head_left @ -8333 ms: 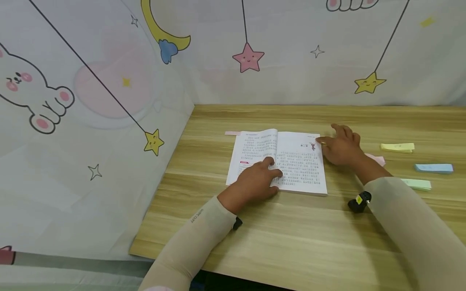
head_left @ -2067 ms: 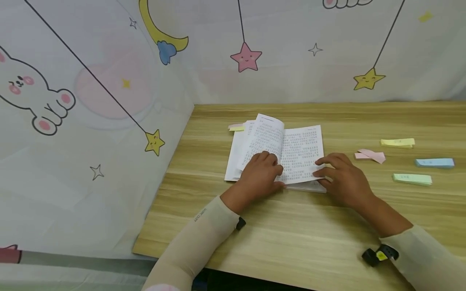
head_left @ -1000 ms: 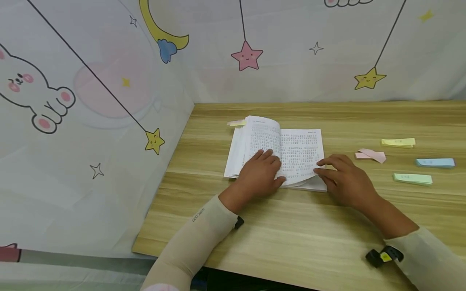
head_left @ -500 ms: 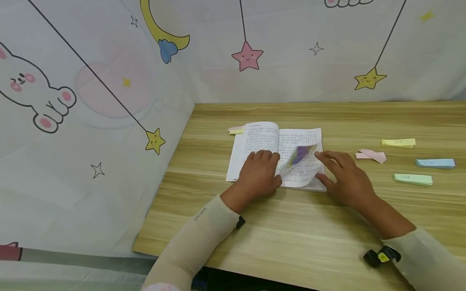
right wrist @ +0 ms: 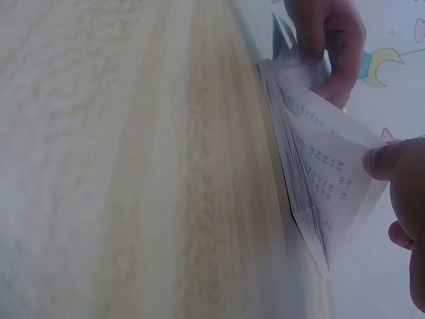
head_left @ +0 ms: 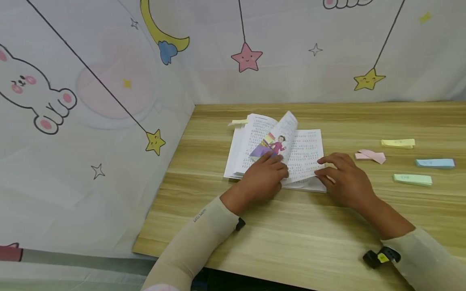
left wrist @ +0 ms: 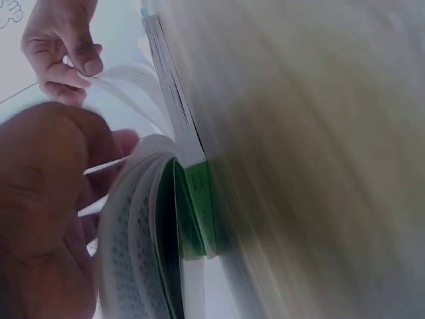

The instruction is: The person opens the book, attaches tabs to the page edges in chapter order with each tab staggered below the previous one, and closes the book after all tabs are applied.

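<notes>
An open book [head_left: 309, 141] lies on the wooden table, with printed text on both sides. My left hand [head_left: 260, 178] rests over the gutter and the left pages, its fingers on a half-raised page [head_left: 290, 129] with a coloured illustration. At the lower right corner, my right hand [head_left: 346, 178] pinches a lifted page; the right wrist view shows its thumb [right wrist: 380, 163] on that page [right wrist: 329, 166]. Pale yellow and pink paper strips [head_left: 239, 122] stick out at the book's upper left. The left wrist view shows the book's green spine [left wrist: 201, 206].
Right of the book lie folded paper strips: yellow [head_left: 398, 143], pink [head_left: 370, 155], blue [head_left: 435, 163] and green [head_left: 413, 179]. A printed cloth [head_left: 291, 81] borders the table behind and at left. The table's front edge [head_left: 255, 279] is near the body.
The book showed a different opening at first; several pages have since turned leftward. The illustrated page has swung from the right side to over the left hand. The right hand came down from the upper corner.
</notes>
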`<state>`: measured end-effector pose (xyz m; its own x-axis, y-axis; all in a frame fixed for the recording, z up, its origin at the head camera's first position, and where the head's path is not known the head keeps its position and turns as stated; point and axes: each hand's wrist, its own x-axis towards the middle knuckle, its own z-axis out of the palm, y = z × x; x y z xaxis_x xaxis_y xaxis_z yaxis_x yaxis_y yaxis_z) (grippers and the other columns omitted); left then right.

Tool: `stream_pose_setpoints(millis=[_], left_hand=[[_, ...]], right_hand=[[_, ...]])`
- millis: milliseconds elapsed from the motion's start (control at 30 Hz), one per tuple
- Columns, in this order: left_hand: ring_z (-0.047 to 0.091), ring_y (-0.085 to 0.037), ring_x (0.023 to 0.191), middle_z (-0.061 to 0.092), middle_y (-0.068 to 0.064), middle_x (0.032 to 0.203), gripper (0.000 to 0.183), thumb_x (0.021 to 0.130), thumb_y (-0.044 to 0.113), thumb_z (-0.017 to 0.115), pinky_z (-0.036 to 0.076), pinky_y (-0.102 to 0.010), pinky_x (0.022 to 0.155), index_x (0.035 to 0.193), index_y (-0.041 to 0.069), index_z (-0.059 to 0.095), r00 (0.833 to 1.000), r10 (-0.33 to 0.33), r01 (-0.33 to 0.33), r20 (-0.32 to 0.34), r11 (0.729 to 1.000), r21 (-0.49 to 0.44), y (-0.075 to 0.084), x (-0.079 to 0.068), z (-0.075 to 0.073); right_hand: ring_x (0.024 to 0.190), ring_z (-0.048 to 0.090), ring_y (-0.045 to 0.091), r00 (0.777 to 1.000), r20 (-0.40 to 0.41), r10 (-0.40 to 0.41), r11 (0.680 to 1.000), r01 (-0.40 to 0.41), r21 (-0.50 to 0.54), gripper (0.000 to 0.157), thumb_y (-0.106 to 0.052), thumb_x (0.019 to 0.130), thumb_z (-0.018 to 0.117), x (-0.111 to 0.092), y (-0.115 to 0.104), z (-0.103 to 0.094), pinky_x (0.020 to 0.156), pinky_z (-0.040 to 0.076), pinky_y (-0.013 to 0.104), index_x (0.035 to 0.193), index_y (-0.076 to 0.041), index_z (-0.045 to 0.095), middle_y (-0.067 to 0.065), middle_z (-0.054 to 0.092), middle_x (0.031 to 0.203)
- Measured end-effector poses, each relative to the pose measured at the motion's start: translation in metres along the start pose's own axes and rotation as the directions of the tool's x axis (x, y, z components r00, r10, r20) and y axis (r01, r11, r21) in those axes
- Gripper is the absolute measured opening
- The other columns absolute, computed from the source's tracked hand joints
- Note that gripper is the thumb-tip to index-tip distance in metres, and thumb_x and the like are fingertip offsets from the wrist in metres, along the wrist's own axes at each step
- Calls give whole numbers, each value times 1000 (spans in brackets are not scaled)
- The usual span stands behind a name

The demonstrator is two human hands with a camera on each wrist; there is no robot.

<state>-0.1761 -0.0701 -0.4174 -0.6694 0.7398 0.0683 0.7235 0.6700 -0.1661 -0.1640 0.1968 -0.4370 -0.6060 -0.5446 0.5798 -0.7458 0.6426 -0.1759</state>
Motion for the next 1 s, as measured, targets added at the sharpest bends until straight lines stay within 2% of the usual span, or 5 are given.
stream_pose_setpoints(millis=[167, 333, 533, 733, 1000], left_hand=[[41, -18, 114, 55, 7, 111, 44, 86, 55, 57, 21, -37, 106, 113, 21, 59, 994, -111, 111, -15, 994, -22, -1, 1, 1], [42, -24, 113, 51, -3, 119, 65, 85, 39, 60, 28, -38, 101, 141, 17, 35, 974, -201, 201, -109, 980, -9, -2, 2, 6], [-11, -39, 138, -9, -12, 155, 83, 80, 25, 64, 1, -55, 108, 149, 40, 19, 976, -178, 191, -122, 976, 101, -2, 0, 2], [9, -25, 141, 43, 11, 139, 27, 89, 43, 53, -9, -60, 103, 111, 32, 64, 991, -133, 131, 24, 988, 79, 2, 2, -1], [31, -21, 124, 49, 5, 115, 51, 83, 61, 56, -7, -63, 101, 117, 23, 53, 968, -245, 248, -58, 967, 54, 5, 4, 3]], right_hand=[[108, 49, 30, 999, -41, -2, 1000, 2, 1, 28, -6, 66, 81, 2, -1, 1, 87, 39, 41, 92, -8, 73, 6, 59, 106], [113, 47, 31, 998, -30, 63, 998, -64, -22, 56, -11, 68, 80, 1, -1, 1, 77, 46, 45, 121, -10, 63, 9, 53, 122], [113, 46, 34, 1000, 1, -9, 1000, 9, 6, 41, -4, 68, 78, 2, 0, 1, 80, 44, 48, 108, -9, 71, 12, 53, 122], [112, 46, 32, 1000, -7, 0, 1000, 0, 15, 29, -3, 67, 79, 1, -1, -1, 90, 37, 43, 95, -9, 74, 10, 56, 115], [109, 50, 32, 989, -131, 67, 997, -63, 32, 28, -20, 79, 73, 7, -11, 2, 79, 44, 43, 104, -9, 70, 10, 57, 114]])
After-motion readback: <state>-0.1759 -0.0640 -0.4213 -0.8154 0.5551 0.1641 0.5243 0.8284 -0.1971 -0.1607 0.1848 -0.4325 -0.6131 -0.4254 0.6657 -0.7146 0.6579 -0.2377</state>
